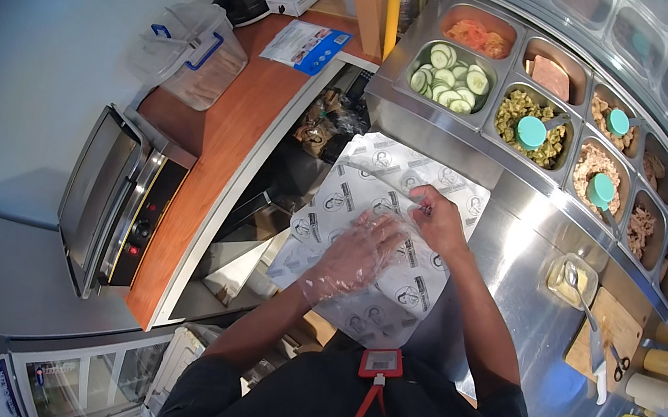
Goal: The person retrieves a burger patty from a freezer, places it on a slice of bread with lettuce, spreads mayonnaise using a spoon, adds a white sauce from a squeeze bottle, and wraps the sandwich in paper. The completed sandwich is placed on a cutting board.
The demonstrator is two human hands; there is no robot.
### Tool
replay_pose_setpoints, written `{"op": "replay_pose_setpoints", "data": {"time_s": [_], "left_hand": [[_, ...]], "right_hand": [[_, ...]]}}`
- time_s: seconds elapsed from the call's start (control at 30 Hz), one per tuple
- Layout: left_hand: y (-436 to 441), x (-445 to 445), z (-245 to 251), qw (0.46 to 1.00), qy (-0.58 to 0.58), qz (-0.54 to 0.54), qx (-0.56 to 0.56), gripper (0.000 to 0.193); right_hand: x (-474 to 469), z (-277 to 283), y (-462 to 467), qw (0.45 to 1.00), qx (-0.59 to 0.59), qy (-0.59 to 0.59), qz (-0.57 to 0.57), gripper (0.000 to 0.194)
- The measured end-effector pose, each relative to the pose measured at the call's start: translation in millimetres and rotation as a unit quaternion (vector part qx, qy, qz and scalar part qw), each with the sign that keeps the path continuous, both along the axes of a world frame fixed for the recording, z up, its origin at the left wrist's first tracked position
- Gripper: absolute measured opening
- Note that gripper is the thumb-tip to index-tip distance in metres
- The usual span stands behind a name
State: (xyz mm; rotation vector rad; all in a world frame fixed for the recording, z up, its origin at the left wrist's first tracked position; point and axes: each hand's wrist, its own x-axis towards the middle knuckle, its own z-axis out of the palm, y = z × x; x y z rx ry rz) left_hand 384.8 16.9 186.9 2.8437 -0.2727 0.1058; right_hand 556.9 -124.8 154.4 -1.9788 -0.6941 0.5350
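Printed white wrapping paper (341,203) lies in layered sheets in front of me, on the steel counter and jutting past its left edge. My left hand (357,249), in a clear plastic glove, rests flat on the top sheet with its fingers spread. Just right of it, my bare right hand (439,220) pinches a raised fold of the paper between thumb and fingertips. Whether anything lies under the top sheet is hidden.
Steel pans of sliced cucumber (451,78) and other fillings line the back. A contact grill (114,203) and a plastic bread box (198,64) stand left. At right lie a butter tub (570,280), a knife (596,355), scissors (618,364) and a cutting board (613,318).
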Motion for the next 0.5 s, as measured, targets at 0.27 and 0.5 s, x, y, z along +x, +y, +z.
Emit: {"op": "replay_pose_setpoints", "data": {"time_s": [0.27, 0.5], "left_hand": [[19, 33, -5, 1.0, 0.022, -0.003, -0.009, 0.036], [45, 46, -30, 0.991, 0.061, -0.03, -0.117, 0.023]], "right_hand": [[-35, 12, -12, 0.986, -0.066, -0.154, 0.013, 0.057], [-77, 43, -21, 0.98, -0.134, -0.106, 0.102, 0.132]]}}
